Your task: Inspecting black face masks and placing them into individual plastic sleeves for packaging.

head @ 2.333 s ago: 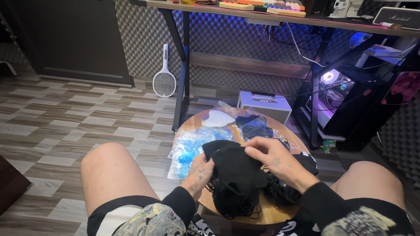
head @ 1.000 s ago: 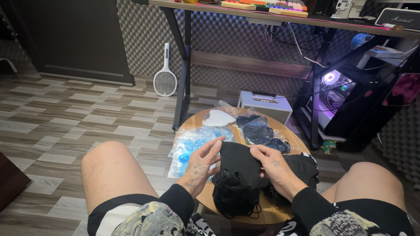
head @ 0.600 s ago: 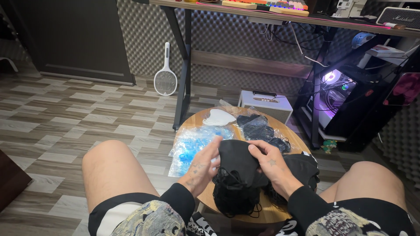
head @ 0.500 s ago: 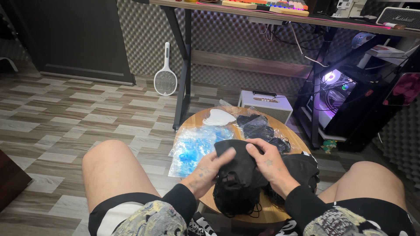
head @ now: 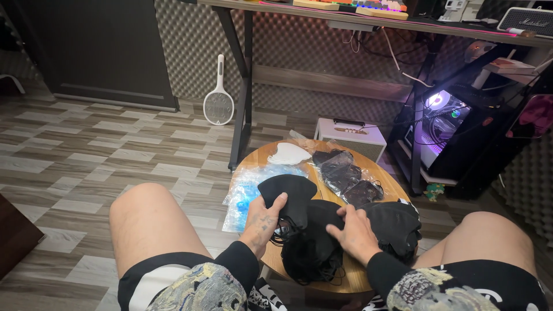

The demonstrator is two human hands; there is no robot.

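Left hand [head: 262, 222] fingers pinched a black mask [head: 288, 193] at near centre of the round wooden surface [head: 377, 173], right hand [head: 354, 233] fingers spread flat on black mask pile [head: 314, 247], bagged masks [head: 345, 173] farther right.

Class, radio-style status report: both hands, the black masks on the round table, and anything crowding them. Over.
Left hand grips a black mask by its edge. Right hand flat on black mask pile. Bagged masks, blue plastic wrapper close alongside on round table.
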